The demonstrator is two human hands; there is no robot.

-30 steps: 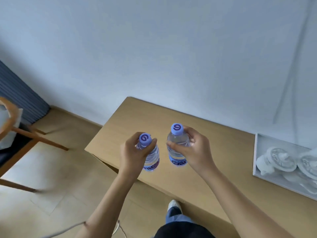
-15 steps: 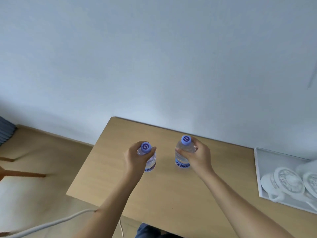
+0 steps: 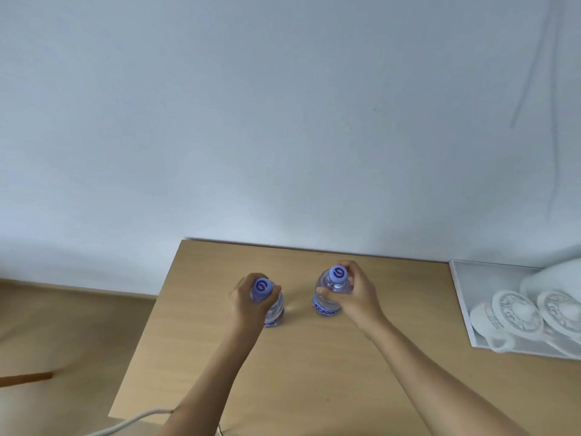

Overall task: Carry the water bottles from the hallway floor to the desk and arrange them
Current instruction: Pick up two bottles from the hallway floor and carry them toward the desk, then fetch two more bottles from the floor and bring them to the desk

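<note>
Two small clear water bottles with purple-blue caps stand upright over the wooden desk (image 3: 314, 372), near its back left part. My left hand (image 3: 248, 302) grips the left bottle (image 3: 274, 309) around its neck and shoulder. My right hand (image 3: 353, 297) grips the right bottle (image 3: 328, 302) just below the cap. The two bottles are about a hand's width apart. Whether their bases touch the desk cannot be told.
A white tray (image 3: 462, 287) with white lidded cups (image 3: 515, 313) sits at the desk's right end. The pale wall (image 3: 283, 121) runs along the back edge. A white cable (image 3: 132, 421) hangs off the front left corner, above the wooden floor (image 3: 63, 335).
Both hands have carried the bottles forward from the desk's front edge to its back left part and lowered them. The view has moved closer over the desk.
</note>
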